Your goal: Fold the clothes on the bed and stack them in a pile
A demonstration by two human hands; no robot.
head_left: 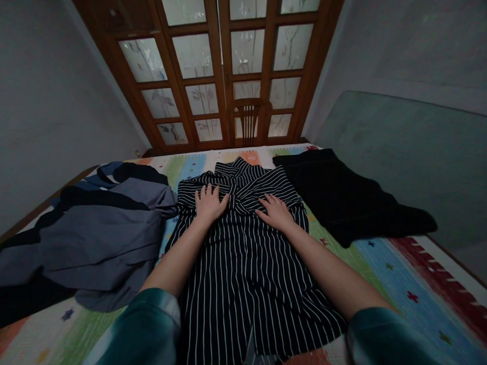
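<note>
A black garment with thin white stripes (pixel 239 279) lies spread in front of me, its striped upper part gathered into a twist near the middle. My left hand (pixel 209 203) rests flat on the upper part, left of the twist, fingers spread. On the other side of the twist, my right hand (pixel 276 213) also lies flat on the fabric with its fingers apart. Both palms press on the cloth and neither hand grips it. The garment's bottom edge falls near the front of the view, slightly rumpled at the right.
Grey and dark clothes (pixel 104 242) lie heaped on the left. A folded black garment (pixel 345 199) is on the right. Beneath everything is a colourful patterned cloth (pixel 396 272). Beyond the far edge stand a wooden chair (pixel 249 120) and glass-paned doors (pixel 222 59).
</note>
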